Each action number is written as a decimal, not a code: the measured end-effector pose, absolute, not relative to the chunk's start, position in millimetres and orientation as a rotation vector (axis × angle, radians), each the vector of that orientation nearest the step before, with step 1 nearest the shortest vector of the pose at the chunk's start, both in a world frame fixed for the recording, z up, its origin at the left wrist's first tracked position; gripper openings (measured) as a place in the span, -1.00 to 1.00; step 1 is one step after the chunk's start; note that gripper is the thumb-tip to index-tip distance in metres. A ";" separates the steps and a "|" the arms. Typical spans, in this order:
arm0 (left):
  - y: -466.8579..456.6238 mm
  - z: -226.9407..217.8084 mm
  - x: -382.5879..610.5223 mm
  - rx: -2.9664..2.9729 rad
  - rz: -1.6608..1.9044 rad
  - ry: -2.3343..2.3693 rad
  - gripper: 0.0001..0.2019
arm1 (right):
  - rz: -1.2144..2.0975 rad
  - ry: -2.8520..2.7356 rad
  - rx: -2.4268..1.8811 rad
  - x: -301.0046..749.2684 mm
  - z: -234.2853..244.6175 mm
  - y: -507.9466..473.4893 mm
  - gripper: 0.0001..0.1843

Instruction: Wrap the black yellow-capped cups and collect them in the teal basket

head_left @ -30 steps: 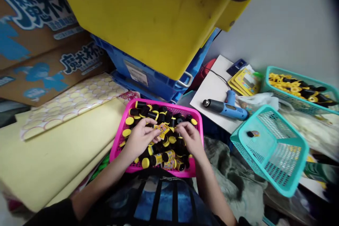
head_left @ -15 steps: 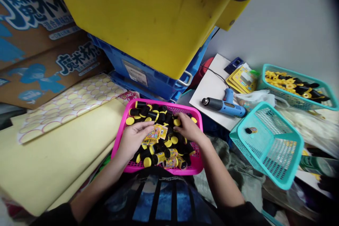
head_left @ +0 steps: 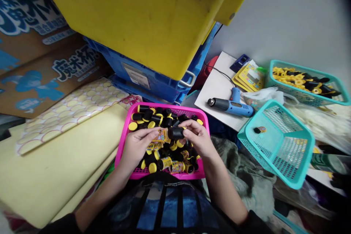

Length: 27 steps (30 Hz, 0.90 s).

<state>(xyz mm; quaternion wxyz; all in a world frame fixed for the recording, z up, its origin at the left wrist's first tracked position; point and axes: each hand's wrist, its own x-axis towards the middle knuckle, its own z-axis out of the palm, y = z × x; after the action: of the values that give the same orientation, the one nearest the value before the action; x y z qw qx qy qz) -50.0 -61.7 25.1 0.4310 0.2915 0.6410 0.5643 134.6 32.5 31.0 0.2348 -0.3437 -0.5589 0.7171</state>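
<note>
The right hand (head_left: 199, 142) pinches a black bottle (head_left: 175, 134), free end just beside the printed yellow label (head_left: 162, 135) pinched between the left hand's (head_left: 137, 145) fingertips.

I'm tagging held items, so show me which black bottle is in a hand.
The black bottle in the right hand, beside the yellow labels in the left hand; the other bottles lie in baskets.
</note>
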 end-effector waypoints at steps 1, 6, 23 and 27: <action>-62.4 25.0 -49.6 0.751 1.415 1.591 -0.72 | 1.977 -1.543 -0.948 133.3 31.1 32.7 -0.41; -62.5 28.0 -47.5 0.879 1.421 1.613 -0.78 | 1.981 -1.566 -0.986 132.8 31.1 29.2 -0.45; -62.3 39.0 -36.1 0.715 1.323 1.296 -0.71 | 2.258 -1.237 -0.733 108.8 6.1 0.0 -0.29; -63.9 36.3 -32.5 0.686 1.329 1.289 -0.69 | 2.240 -1.180 -0.775 101.0 -1.6 -6.5 -0.26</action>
<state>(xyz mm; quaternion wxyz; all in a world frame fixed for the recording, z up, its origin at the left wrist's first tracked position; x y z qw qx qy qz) -32.5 -63.9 36.3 0.5510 0.2898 0.5448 0.5618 101.0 -6.5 -1.6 0.2446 -0.2837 -0.4321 0.8203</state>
